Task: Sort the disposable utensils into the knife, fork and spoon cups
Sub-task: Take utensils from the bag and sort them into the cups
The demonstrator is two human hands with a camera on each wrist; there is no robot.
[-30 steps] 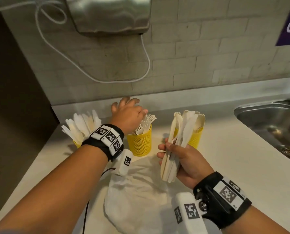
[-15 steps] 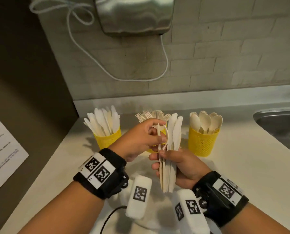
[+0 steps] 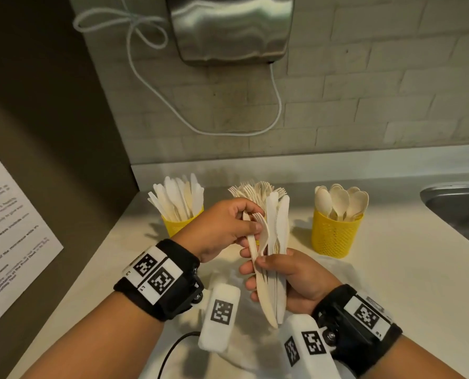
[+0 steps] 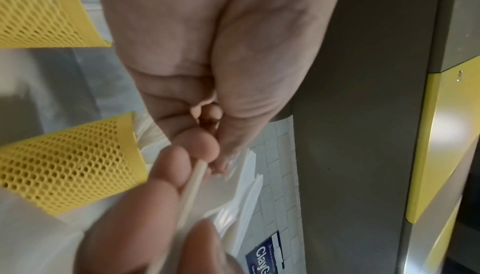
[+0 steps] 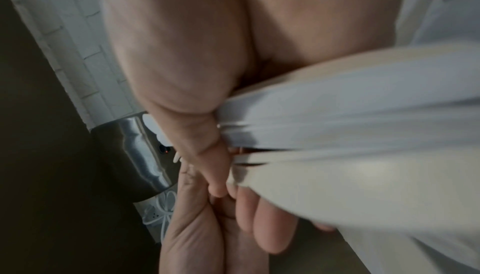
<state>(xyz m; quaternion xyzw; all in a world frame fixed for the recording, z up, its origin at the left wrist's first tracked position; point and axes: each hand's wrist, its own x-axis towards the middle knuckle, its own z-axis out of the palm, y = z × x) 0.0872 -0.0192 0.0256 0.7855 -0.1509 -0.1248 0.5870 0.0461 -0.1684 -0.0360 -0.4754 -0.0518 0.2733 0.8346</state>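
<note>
My right hand [image 3: 285,277] grips a bundle of pale disposable utensils [image 3: 275,258], knives and forks standing upright. My left hand [image 3: 228,228] pinches the top of one fork [image 3: 260,231] at the bundle's left side. Behind stand three yellow mesh cups: the knife cup [image 3: 177,217] at left, the fork cup [image 3: 255,191] in the middle, mostly hidden by my hands, and the spoon cup [image 3: 334,232] at right. In the left wrist view my fingers [image 4: 197,146] pinch a thin utensil handle [image 4: 192,188]. The right wrist view shows the bundle [image 5: 350,134] blurred under my thumb.
A white cloth or bag [image 3: 244,337] lies on the pale counter [image 3: 405,283] under my hands. A steel sink [image 3: 460,203] is at the right edge. A steel dispenser [image 3: 230,28] with a white cord hangs on the brick wall. A dark panel with a paper notice [image 3: 6,236] stands left.
My left hand came back from the fork cup to the bundle and now pinches one fork there. The right hand raised the bundle upright in front of the middle cup.
</note>
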